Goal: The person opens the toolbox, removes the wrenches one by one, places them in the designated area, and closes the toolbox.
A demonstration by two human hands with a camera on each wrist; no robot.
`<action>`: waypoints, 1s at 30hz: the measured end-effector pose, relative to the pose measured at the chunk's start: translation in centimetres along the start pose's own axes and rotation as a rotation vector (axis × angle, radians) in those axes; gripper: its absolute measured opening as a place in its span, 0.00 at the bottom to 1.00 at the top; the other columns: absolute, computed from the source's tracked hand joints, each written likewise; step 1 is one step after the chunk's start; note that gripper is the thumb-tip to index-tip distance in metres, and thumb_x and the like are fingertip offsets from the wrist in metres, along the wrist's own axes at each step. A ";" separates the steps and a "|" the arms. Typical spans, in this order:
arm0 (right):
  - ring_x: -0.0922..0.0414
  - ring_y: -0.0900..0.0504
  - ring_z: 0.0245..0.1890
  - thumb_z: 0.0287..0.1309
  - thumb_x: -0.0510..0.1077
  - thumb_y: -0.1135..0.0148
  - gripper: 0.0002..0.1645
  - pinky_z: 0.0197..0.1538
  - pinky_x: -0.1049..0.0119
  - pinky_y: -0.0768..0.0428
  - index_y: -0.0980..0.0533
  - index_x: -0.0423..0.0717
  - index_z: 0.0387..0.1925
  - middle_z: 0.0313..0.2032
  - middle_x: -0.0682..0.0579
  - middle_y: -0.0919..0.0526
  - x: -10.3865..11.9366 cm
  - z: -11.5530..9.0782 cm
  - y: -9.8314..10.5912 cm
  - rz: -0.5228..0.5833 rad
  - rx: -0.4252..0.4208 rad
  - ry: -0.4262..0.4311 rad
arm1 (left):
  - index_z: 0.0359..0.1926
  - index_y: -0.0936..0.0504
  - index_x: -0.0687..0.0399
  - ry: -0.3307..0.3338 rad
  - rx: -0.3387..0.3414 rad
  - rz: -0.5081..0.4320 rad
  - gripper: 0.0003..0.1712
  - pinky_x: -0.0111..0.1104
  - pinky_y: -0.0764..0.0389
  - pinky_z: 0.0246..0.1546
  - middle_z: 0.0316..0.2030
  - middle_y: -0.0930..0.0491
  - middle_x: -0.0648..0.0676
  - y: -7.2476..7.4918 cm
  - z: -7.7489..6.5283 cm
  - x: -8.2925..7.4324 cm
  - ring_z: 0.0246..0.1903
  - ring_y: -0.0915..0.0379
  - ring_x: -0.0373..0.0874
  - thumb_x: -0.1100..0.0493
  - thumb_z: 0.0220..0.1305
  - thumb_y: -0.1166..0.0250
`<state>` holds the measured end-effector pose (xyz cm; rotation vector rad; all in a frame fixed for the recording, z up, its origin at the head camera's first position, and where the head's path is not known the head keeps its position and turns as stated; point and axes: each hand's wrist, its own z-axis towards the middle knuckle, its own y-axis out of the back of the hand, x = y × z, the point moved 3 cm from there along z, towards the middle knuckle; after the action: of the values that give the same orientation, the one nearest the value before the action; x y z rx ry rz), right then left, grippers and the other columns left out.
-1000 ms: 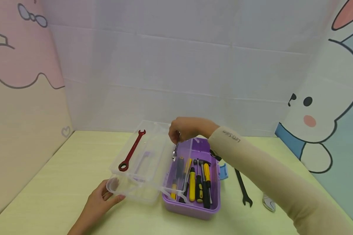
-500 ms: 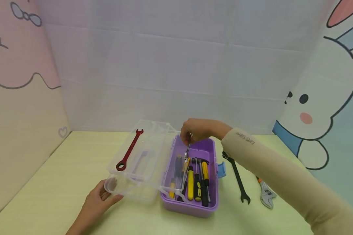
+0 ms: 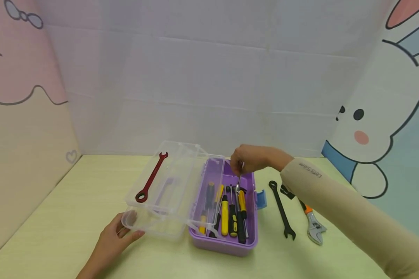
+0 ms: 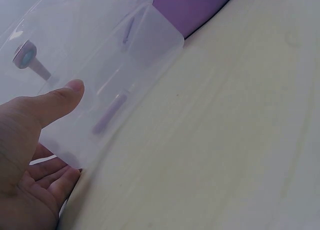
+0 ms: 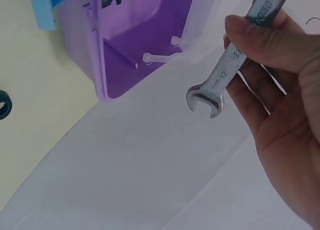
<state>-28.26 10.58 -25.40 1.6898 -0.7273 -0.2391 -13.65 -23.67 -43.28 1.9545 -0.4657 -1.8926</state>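
Observation:
My right hand (image 3: 249,158) is over the back half of the purple toolbox (image 3: 225,248) and pinches a silver wrench (image 5: 221,77) between thumb and fingers. The wrench's open end points down in the head view. With my left hand (image 3: 111,238) I grip the near left corner of the toolbox's clear plastic lid (image 3: 186,170), thumb (image 4: 57,102) on one face and fingers behind the edge. A red combination wrench (image 3: 151,179) lies on the lid. Inside the toolbox are a yellow-handled tool (image 3: 225,215), several screwdrivers and a black-handled hammer (image 3: 241,226), some seen through clear plastic.
To the toolbox's right lie a black combination wrench (image 3: 282,209) and an adjustable wrench (image 3: 314,226) with an orange-and-black handle, partly under my right sleeve (image 3: 349,213). A blue latch (image 3: 261,199) sticks out from the box. A pale wall covering (image 3: 181,89) stands behind.
My right hand has moved right with the silver wrench, from above the clear lid to above the open toolbox. The left hand keeps its grip on the lid.

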 end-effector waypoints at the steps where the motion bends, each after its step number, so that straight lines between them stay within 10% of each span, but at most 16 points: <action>1: 0.65 0.24 0.25 0.44 0.23 0.40 0.17 0.32 0.73 0.21 0.20 0.48 0.21 0.23 0.57 0.20 -0.2 -0.3 -0.1 0.010 0.000 -0.004 | 0.64 0.39 0.66 0.004 0.002 0.001 0.40 0.37 0.20 0.53 0.62 0.35 0.75 0.0 0.0 0.0 0.60 0.33 0.65 0.54 0.57 0.30; 30: 0.68 0.22 0.27 0.45 0.24 0.35 0.16 0.33 0.72 0.19 0.22 0.48 0.20 0.23 0.61 0.20 -5.8 -7.3 -3.6 0.142 -0.034 -0.069 | 0.63 0.38 0.68 -0.024 -0.001 0.014 0.40 0.38 0.19 0.52 0.61 0.34 0.76 0.1 0.2 0.0 0.60 0.32 0.66 0.55 0.57 0.30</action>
<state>-27.72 20.18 -28.16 1.5961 -0.8859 -0.2099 -13.82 -23.78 -43.23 1.9244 -0.4835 -1.9096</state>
